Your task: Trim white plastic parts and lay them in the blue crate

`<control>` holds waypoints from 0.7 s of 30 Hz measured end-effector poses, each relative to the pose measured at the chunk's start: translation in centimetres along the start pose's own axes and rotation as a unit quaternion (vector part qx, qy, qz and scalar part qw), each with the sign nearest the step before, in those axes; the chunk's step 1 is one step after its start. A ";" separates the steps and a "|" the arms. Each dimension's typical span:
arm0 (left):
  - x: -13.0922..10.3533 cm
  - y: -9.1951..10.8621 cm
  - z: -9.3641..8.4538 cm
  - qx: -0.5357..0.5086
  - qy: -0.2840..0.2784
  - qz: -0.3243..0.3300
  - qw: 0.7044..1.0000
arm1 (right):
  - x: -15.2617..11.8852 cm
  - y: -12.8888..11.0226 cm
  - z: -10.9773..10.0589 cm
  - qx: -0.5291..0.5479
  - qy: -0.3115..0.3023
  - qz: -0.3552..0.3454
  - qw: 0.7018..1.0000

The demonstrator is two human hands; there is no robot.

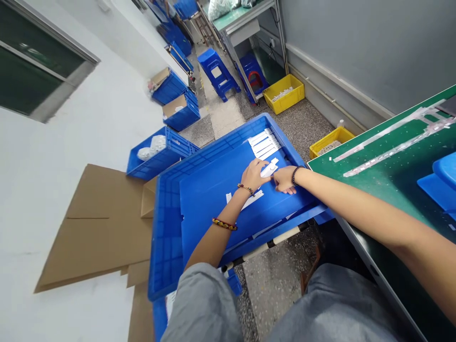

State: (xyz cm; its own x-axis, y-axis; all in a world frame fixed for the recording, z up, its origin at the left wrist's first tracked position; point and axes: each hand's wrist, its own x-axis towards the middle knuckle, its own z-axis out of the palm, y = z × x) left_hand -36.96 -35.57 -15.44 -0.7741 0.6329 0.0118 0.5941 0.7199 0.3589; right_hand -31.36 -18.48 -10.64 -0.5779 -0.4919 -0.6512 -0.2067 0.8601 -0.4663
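A large blue crate lies in front of me, with a flat blue sheet inside. My left hand is closed around one end of a white strip-like piece. Beside it, my right hand touches or nearly touches the same piece, its fingers curled; what it holds, if anything, is hidden. Several white strips lie side by side at the crate's far right corner. Another white strip lies partly behind my left wrist.
A green table with blue plastic pieces stands at the right. Beyond the crate are yellow bins, a blue stool and smaller blue crates. Cardboard leans against the left wall.
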 end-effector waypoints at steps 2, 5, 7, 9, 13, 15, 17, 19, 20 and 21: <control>-1.1 -0.4 -0.3 0.007 0.002 -0.002 1.000 | 0.4 0.1 0.2 0.006 -0.043 0.010 0.999; -1.7 -0.9 -0.2 0.011 0.009 -0.011 1.000 | 0.8 0.3 0.2 0.011 -0.063 0.018 0.998; -1.2 -0.9 0.3 0.008 0.020 -0.018 1.000 | 0.9 0.5 0.2 0.013 -0.065 0.020 0.998; -0.1 -0.6 0.9 0.003 0.035 -0.024 0.999 | 0.9 0.5 0.2 0.011 -0.064 0.022 0.998; 2.3 0.1 1.9 -0.007 0.057 -0.022 0.998 | 1.0 0.6 0.2 0.004 -0.055 0.023 0.998; 3.1 0.2 2.2 -0.012 0.061 -0.015 0.998 | 1.1 0.6 0.2 0.001 -0.052 0.024 0.998; 3.7 0.2 2.4 -0.016 0.059 -0.006 0.998 | 1.2 0.6 0.2 -0.001 -0.051 0.024 0.998; 4.0 0.1 2.5 -0.020 0.058 0.002 0.998 | 1.2 0.6 0.2 -0.001 -0.053 0.024 0.998; 4.2 0.0 2.5 -0.022 0.057 0.006 0.998 | 1.1 0.6 0.2 -0.001 -0.055 0.024 0.998; 4.4 -0.1 2.5 -0.023 0.056 0.010 0.998 | 1.1 0.6 0.2 -0.001 -0.057 0.024 0.998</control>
State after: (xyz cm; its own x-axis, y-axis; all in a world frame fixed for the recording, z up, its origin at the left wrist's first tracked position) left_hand -39.87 -32.15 -17.75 -0.7832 0.6094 0.1234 0.6012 0.6918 0.4000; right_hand -32.00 -18.52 -11.77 -0.4933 -0.4618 -0.7372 -0.1816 0.8835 -0.4318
